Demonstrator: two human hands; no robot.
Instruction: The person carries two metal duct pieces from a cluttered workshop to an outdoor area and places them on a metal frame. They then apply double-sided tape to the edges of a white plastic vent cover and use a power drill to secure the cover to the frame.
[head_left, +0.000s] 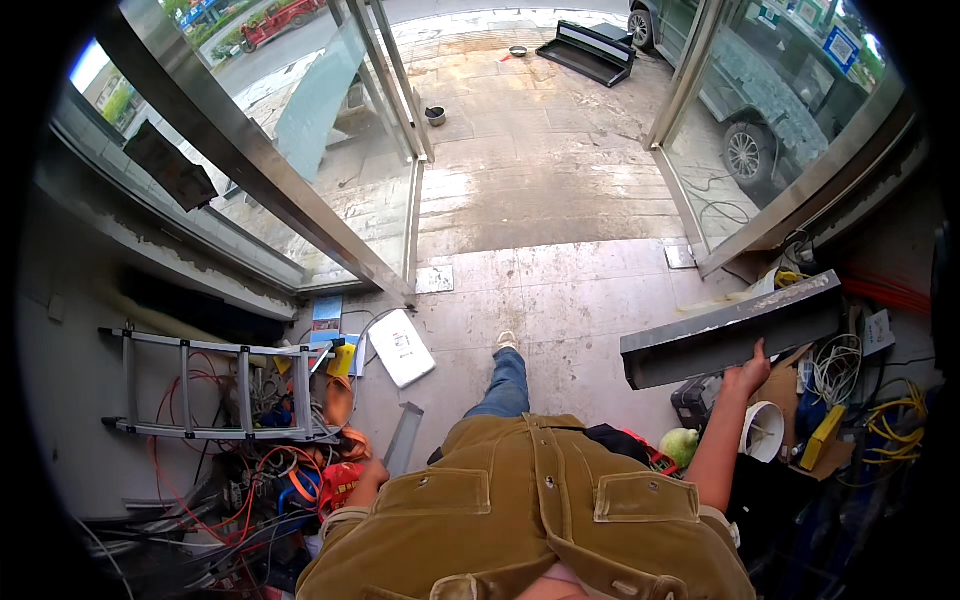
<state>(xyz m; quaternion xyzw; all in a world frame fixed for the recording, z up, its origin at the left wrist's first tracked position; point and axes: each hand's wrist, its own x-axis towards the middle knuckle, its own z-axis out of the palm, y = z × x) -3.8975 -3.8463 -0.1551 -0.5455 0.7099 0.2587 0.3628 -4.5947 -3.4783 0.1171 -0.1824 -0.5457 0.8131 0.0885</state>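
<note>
A person in a brown shirt (pixel 540 490) stands indoors, facing an open doorway between glass panels. The right hand (pixel 748 375), arm stretched forward, grasps the lower edge of a long dark-grey metal trough (pixel 725 333), which slants upward to the right in front of the person, its hollow side showing. The left hand (pixel 371 477), low beside the left hip, appears closed on the lower end of a flat grey metal strip (pixel 404 438), though its fingers hardly show. Left of the strip, a silver ladder (pixel 246 390) lies over tangled cables; a white flat package (pixel 401 348) rests on the floor nearby. Near the right forearm are a yellow-green round object (pixel 680 446) and a white bucket (pixel 764 430). Outside, a black open box (pixel 588 55) sits on the pavement.
</note>
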